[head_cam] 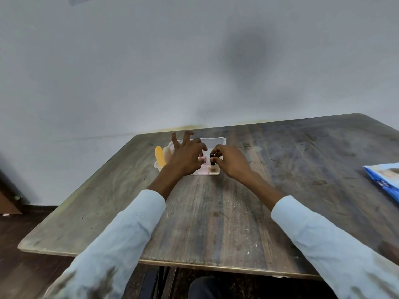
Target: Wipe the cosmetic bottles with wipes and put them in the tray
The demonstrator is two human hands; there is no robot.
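plain indoor room, most likely a home or a simple office; which one cannot be told. worn wooden tabletop [216,212], scratched and paint-flecked, pushed against a bare grey-white wall [129,72]. dark wood-look floor [26,266] below, dark skirting at the wall's foot. blue wipes pack [386,180] at the right edge. clear plastic tray [218,140] with cosmetic bottles near the wall.

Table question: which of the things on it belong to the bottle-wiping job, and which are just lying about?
Part of the job:
- clear tray
- small dark bottle, pinched by the right hand
- orange tube and pale tube in the tray
- left hand over the tray
- blue wipes packet

Lying about:
- nothing else shows on the table
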